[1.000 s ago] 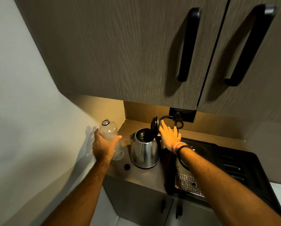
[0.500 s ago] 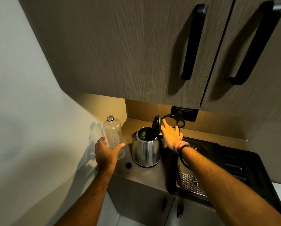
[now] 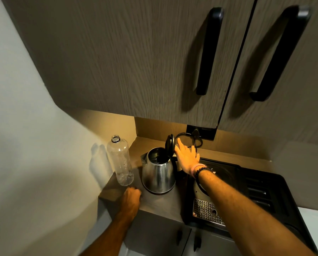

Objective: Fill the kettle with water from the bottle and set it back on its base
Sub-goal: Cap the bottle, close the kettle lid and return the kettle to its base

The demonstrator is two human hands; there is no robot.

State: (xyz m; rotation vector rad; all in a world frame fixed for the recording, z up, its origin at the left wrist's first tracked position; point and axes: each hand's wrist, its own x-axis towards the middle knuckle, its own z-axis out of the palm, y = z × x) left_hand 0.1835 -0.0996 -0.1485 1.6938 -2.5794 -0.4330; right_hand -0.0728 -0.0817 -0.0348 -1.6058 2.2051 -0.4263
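Bottle (image 3: 119, 159) stands upright on counter (image 3: 160, 202), left of kettle (image 3: 159, 172), by wall. Kettle lid (image 3: 169, 145) up, w/ right hand (image 3: 186, 157) behind it. Left hand (image 3: 131, 198) on counter front of bottle. Drip tray (image 3: 206, 211) right of kettle.

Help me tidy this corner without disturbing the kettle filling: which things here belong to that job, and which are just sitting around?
Part of the job:
- kettle, lid up
- bottle, uncapped, standing left of the kettle
- left hand, closed on the counter where the bottle's cap lay
- right hand by the lid

Just lying about:
- black drip tray appliance
- power cord
- cabinet handles
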